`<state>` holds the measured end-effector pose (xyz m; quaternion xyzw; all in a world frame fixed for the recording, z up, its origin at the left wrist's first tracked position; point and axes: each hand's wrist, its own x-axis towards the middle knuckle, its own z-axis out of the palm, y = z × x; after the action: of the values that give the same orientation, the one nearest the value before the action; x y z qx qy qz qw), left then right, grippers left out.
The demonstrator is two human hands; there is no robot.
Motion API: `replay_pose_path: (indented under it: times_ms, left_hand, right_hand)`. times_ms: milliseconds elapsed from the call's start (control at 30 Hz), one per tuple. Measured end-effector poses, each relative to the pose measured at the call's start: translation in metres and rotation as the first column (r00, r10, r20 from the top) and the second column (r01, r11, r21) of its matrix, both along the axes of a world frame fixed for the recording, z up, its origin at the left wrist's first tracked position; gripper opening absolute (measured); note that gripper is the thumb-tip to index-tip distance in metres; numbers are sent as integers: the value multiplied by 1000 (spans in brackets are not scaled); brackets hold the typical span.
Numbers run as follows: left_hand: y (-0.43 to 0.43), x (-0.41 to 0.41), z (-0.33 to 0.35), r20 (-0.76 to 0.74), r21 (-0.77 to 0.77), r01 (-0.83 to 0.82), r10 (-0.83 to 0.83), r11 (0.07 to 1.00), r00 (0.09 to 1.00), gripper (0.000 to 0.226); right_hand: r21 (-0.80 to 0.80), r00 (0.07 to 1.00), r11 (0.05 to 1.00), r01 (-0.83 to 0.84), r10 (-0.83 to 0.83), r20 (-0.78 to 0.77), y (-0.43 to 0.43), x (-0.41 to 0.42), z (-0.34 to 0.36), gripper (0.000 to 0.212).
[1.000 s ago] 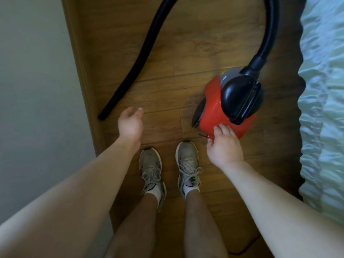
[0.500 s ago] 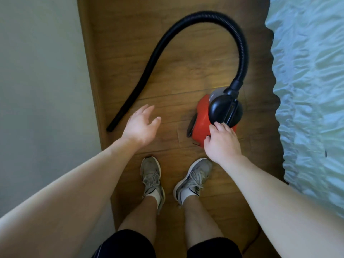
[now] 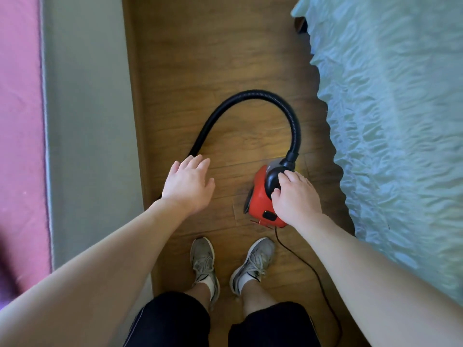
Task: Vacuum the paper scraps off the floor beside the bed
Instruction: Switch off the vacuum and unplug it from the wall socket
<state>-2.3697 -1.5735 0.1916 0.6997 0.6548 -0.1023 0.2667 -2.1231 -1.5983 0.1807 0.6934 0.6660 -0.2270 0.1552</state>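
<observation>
A small red canister vacuum sits on the wooden floor beside the bed. Its black hose arches up from the top and curves back down to the left, where its end is hidden behind my left hand. My right hand lies over the vacuum's black top handle, fingers and thumb curled round it. My left hand hovers over the floor left of the vacuum, fingers straight and spread, holding nothing. I see no paper scraps on the floor.
A thin black power cord runs from the vacuum's rear past my right shoe toward the bottom edge. A grey wall with wooden skirting bounds the floor strip on the left. A pink surface lies further left.
My right hand moved from the vacuum's rear lower edge up onto its black handle. My left hand shifted right and flattened out. The view rose, showing more floor and bed.
</observation>
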Motion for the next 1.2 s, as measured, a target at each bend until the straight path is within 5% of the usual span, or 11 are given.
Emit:
replay_pose_path:
  times_ms: [733,1200]
  left_hand:
    - [19,25,282,45,237,63,-75,970,996,54]
    - [43,81,431,42,414,123,-153,902,987,53]
  right_hand:
    - [263,1000,965,20,-24,9,7,33,297,45]
    - [428,996,900,82,-65,-56,24,62,425,43]
